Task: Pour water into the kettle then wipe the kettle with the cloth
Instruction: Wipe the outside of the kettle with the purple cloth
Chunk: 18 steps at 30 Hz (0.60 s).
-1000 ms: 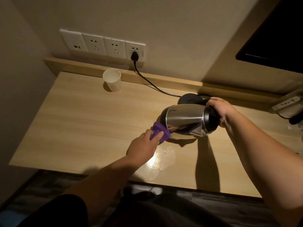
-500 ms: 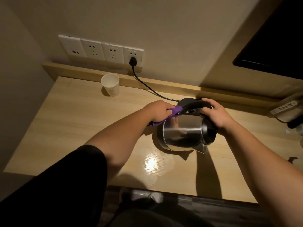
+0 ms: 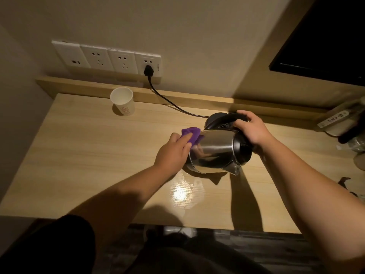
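A polished stainless-steel kettle with a black lid and handle tilts on its side just above the pale wood-grain counter, its spout pointing toward my body. My right hand holds it there, fingers wrapped over the black handle at the top. My left hand presses a small purple cloth against the steel wall near the kettle's base, the cloth bunched under my curled fingers and touching the metal.

Directly behind my right hand sits the round black kettle base, partly hidden by the kettle and my knuckles. A black power cord runs from it across the counter, beyond my left fingers, up to a black plug seated in the rightmost unit of a white row of wall sockets.

Well to the left of my cloth hand, near the back ledge, a white paper cup stands upright. Below my hands, toward the counter's near edge, a glossy wet-looking patch catches the light. Far to the right of my right hand, at the frame's edge, lie a white remote control and some dark items I cannot make out.
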Tool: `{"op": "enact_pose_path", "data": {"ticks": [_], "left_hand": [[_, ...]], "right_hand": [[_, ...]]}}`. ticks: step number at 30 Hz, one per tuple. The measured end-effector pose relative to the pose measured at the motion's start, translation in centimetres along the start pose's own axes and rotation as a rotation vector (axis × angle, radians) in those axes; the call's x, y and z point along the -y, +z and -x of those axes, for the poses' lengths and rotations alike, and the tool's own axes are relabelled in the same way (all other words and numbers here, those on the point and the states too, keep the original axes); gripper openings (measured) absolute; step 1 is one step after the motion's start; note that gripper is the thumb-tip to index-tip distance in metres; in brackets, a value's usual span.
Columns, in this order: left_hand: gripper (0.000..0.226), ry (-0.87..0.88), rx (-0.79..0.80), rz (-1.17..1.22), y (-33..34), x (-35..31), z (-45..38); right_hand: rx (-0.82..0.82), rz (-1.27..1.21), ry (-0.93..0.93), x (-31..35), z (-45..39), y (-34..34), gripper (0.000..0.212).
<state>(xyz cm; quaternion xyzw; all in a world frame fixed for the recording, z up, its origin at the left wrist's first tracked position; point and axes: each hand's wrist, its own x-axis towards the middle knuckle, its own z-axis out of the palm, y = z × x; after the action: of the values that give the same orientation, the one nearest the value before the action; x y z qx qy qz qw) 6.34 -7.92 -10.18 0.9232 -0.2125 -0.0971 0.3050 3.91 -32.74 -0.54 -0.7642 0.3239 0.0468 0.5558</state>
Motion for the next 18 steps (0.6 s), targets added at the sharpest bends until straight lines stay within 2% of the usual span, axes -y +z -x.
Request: {"op": "enact_pose_path", "data": {"ticks": [3,11,16,18], "left_hand": [[0.042,0.032,-0.069,-0.002,1.6,0.5,3.7],[0.048,0.049,0.035,-0.142,5.1,0.5,8.0],[0.044,0.162,0.227,-0.177,6.0,0.1,8.4],[0.042,0.153,0.295,-0.147,6.4,-0.2,8.5]], "right_hand": [[0.007,-0.004,0.033,0.4,-0.3,0.1,0.045],[-0.045,-0.049,0.121,-0.1,-0.5,-0.6,0.042],[-0.104,-0.145,0.153,-0.2,-0.5,-0.6,0.045],[-0.101,-0.14,0.162,-0.1,-0.2,-0.2,0.049]]}}
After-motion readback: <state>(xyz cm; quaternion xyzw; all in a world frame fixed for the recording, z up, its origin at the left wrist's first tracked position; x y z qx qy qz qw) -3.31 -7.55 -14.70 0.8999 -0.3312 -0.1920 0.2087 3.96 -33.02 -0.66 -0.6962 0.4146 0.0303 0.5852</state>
